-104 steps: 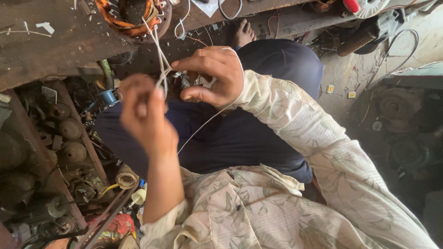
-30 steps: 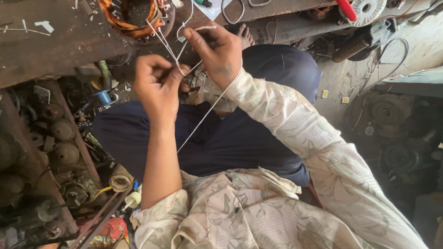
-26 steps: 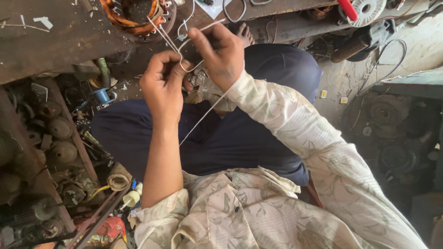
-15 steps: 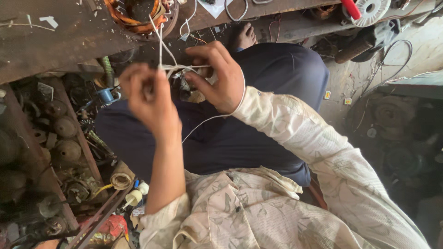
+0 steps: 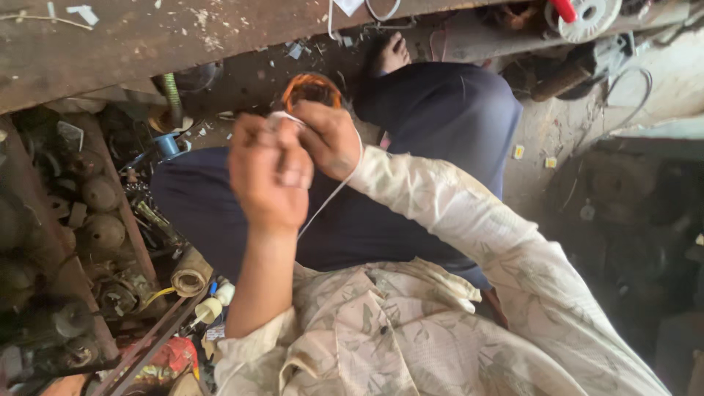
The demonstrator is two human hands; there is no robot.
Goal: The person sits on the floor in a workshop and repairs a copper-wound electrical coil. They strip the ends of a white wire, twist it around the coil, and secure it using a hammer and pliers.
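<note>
Under a scarred wooden workbench [image 5: 110, 44], both hands work at tying: left hand [image 5: 270, 174] and right hand [image 5: 328, 138] clamp white cord [image 5: 328, 199] before the copper winding [image 5: 312, 88], seemingly needing a firm pull.

A thin white string [image 5: 323, 209], matt and fibrous-looking, ran from under the left hand [image 5: 270, 174]. Just beyond the right hand [image 5: 328, 138] sat a coil of glossy copper wire [image 5: 311, 88]. Above both hands, the worktop [image 5: 132, 44] looked like rough, rusted metal. Below them, the shirt [image 5: 411, 323] was soft, matt printed cloth, and the dark trousers [image 5: 440, 117] smooth cloth.
</note>
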